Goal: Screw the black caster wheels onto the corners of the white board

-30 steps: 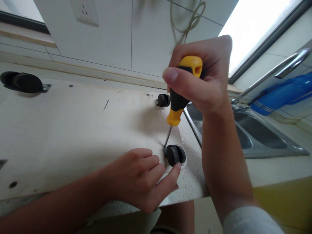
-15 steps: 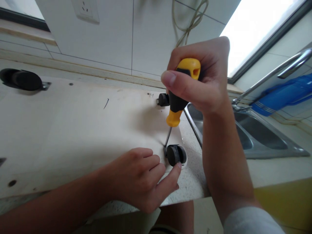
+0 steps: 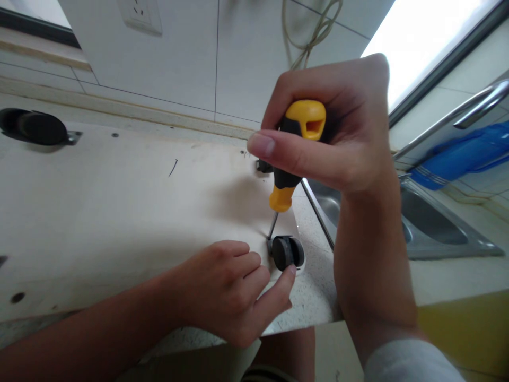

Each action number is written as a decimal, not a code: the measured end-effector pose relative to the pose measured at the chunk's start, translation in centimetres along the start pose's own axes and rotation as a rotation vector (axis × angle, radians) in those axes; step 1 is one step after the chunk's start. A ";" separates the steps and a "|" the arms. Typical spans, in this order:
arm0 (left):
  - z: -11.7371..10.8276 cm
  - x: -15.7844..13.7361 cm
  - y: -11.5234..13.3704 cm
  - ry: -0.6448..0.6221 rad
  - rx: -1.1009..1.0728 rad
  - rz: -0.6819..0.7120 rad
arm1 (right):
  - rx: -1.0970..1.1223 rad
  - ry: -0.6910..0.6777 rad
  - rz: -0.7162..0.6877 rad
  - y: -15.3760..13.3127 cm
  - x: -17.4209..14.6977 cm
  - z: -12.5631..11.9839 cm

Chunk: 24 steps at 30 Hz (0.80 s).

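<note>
My right hand (image 3: 345, 132) is wrapped round the yellow-and-black handle of a screwdriver (image 3: 282, 193), thumb laid across the grip. Its metal shaft slants down to the mounting plate of a black caster wheel (image 3: 283, 253) at the near right corner of a white board (image 3: 139, 212). Whether the tip sits in a screw is too small to see. Beside it, my left hand (image 3: 234, 292) rests with most fingers curled and one fingertip pressed on the caster wheel. A second caster (image 3: 263, 165) is partly hidden behind my right hand.
Another black caster (image 3: 42, 128) is on the board's far left corner. To the right are a metal sink (image 3: 445, 225), a faucet (image 3: 449, 114) and a blue object (image 3: 461, 154). A tiled wall with a socket (image 3: 139, 13) and a looped cord (image 3: 314, 40) stands behind.
My right hand has turned with the screwdriver handle, its wrist shifting right and its thumb moving left. My left hand stays on the caster wheel.
</note>
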<state>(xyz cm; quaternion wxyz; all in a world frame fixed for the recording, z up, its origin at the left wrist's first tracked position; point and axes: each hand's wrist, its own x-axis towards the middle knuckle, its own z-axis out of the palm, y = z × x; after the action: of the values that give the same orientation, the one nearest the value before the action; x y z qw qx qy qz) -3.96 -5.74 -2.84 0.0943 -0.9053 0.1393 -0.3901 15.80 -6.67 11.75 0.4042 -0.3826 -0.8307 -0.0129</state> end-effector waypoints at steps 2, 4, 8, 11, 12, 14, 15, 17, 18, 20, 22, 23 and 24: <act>0.0 0.0 0.0 -0.008 -0.006 0.000 | -0.044 0.000 0.030 -1.0 -0.1 0.0; 0.0 -0.1 0.0 -0.009 -0.007 0.001 | -0.090 0.010 0.067 -1.8 -0.2 -0.1; -0.1 -0.1 -0.1 -0.011 -0.011 -0.002 | -0.146 -0.063 0.050 -2.6 -0.3 -0.8; -0.1 -0.1 -0.2 -0.010 -0.015 -0.003 | -0.204 -0.112 0.092 -3.0 -0.3 -1.8; -0.1 0.0 -0.2 -0.007 -0.015 -0.002 | -0.211 -0.106 0.098 -3.2 -0.3 -2.1; -0.1 -0.1 -0.2 -0.005 -0.015 -0.001 | -0.231 -0.110 0.079 -3.9 -0.1 -2.6; 0.0 -0.1 -0.2 -0.005 -0.017 0.000 | -0.242 -0.125 0.061 -4.2 0.0 -2.8; 0.0 -0.2 -0.1 -0.005 -0.021 -0.001 | -0.262 -0.150 0.044 -4.8 0.4 -2.9; 0.0 -0.2 -0.1 -0.003 -0.021 -0.001 | -0.278 -0.143 0.053 -5.0 0.5 -2.9; 0.1 -0.2 -0.1 -0.002 -0.021 -0.003 | -0.337 -0.098 0.103 -5.1 0.7 -2.7; 0.1 -0.3 -0.1 -0.002 -0.014 -0.004 | -0.419 -0.052 0.157 -5.0 0.5 -2.7; 0.1 -0.3 -0.1 -0.001 -0.012 -0.004 | -0.443 -0.043 0.176 -4.9 0.3 -2.7; 0.2 -0.3 -0.1 0.001 -0.011 -0.005 | -0.445 -0.051 0.191 -4.8 0.0 -2.8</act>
<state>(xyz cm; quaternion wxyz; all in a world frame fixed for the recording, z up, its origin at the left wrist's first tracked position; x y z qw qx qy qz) -4.00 -5.56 -3.09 0.0882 -0.9059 0.1391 -0.3902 14.54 -11.01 15.06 0.2883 -0.5395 -0.7772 -0.1478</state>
